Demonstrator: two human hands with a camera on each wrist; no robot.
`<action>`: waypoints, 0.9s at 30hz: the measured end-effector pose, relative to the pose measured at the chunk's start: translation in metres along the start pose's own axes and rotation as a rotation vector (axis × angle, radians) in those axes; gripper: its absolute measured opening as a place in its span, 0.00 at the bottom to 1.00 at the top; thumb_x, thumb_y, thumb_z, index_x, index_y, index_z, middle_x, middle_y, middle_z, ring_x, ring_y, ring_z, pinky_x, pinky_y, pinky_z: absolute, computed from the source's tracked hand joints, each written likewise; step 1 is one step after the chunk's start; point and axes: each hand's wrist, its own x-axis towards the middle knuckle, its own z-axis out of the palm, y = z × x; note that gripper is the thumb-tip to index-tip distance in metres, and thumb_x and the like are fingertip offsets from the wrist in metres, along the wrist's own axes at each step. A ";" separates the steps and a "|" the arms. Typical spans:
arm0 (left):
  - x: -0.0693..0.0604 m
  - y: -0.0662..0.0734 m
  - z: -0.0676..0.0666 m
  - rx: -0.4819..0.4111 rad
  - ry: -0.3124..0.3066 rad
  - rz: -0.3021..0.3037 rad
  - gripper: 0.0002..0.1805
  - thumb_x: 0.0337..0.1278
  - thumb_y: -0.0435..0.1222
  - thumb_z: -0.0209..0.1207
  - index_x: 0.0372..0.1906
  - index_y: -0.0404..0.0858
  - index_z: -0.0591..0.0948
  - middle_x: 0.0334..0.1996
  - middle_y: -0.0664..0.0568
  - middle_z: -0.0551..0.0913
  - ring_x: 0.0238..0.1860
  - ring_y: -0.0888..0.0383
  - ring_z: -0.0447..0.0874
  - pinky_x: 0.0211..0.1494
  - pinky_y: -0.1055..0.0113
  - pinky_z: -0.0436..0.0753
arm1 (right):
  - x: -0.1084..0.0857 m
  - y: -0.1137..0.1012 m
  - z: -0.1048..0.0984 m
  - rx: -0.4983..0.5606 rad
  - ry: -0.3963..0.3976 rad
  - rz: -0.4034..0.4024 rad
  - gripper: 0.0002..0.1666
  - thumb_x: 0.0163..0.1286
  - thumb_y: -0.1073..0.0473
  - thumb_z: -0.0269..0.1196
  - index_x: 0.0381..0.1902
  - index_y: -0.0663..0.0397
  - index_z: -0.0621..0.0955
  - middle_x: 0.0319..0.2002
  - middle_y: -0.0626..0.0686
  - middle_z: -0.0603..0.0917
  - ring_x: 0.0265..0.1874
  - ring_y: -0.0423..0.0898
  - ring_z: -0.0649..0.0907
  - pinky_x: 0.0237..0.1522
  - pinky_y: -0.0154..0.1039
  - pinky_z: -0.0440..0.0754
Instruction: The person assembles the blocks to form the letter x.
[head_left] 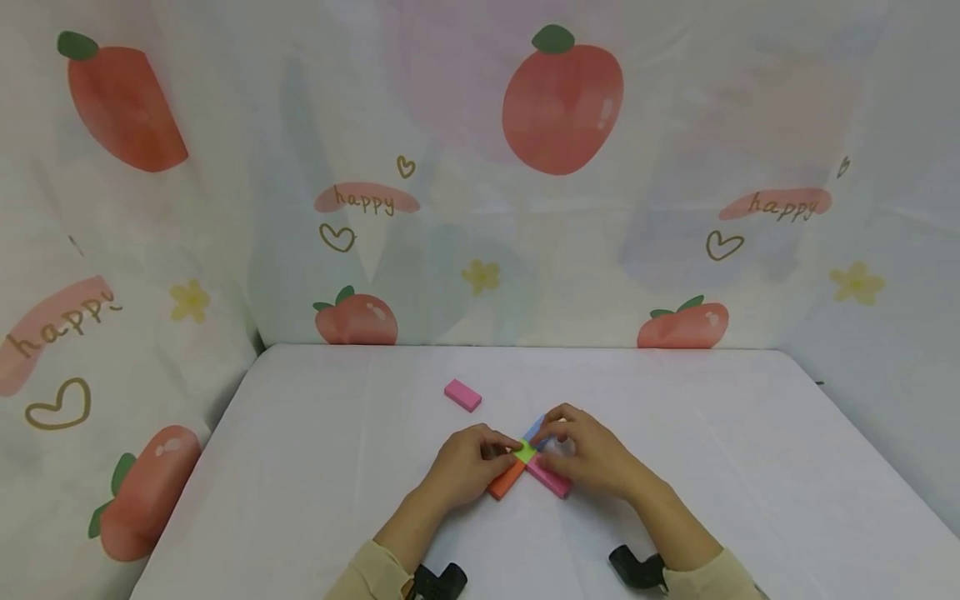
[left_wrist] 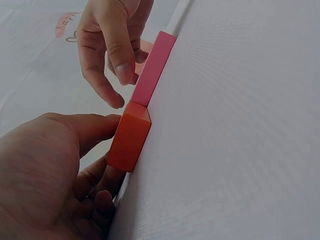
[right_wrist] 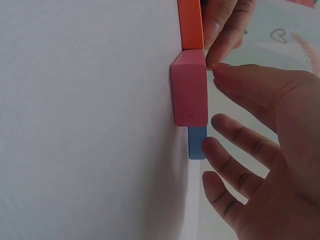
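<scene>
In the head view, a bright green block [head_left: 524, 452] lies at the centre of several blocks. A blue block [head_left: 534, 427] meets it at the far right, an orange block [head_left: 507, 481] at the near left, and a pink block [head_left: 550, 479] at the near right. My left hand [head_left: 470, 462] pinches the green block's left corner between thumb and index finger. My right hand [head_left: 588, 450] hovers over the blue and pink blocks; in the right wrist view its fingers [right_wrist: 240, 150] are spread, gripping nothing. The hands partly cover the blue and green blocks.
A second pink block [head_left: 462, 395] lies by itself farther back on the white table [head_left: 337, 433]. Patterned cloth walls [head_left: 450, 125] with fruit prints rise behind the table and on its left side. Black wrist mounts [head_left: 441, 581] are strapped below the hands.
</scene>
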 end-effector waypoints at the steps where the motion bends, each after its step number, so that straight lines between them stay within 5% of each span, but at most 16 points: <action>1: 0.000 0.000 0.000 -0.001 0.000 0.003 0.09 0.64 0.42 0.68 0.47 0.56 0.91 0.32 0.64 0.80 0.31 0.65 0.75 0.34 0.69 0.72 | 0.000 0.000 0.000 0.008 -0.001 -0.010 0.07 0.67 0.54 0.71 0.43 0.36 0.89 0.54 0.43 0.80 0.52 0.46 0.78 0.49 0.44 0.78; 12: 0.001 -0.001 0.000 0.017 -0.001 0.011 0.09 0.64 0.42 0.68 0.47 0.56 0.91 0.32 0.65 0.80 0.31 0.65 0.74 0.34 0.69 0.72 | -0.002 0.005 0.006 0.051 -0.010 -0.038 0.10 0.65 0.57 0.72 0.42 0.35 0.90 0.56 0.45 0.80 0.58 0.49 0.79 0.58 0.53 0.77; 27: 0.000 0.001 -0.002 -0.002 -0.008 -0.013 0.09 0.64 0.43 0.68 0.47 0.55 0.91 0.32 0.64 0.80 0.31 0.65 0.74 0.34 0.69 0.72 | -0.002 0.015 0.012 0.159 -0.002 0.006 0.11 0.65 0.54 0.73 0.44 0.33 0.90 0.59 0.43 0.78 0.53 0.47 0.77 0.50 0.41 0.74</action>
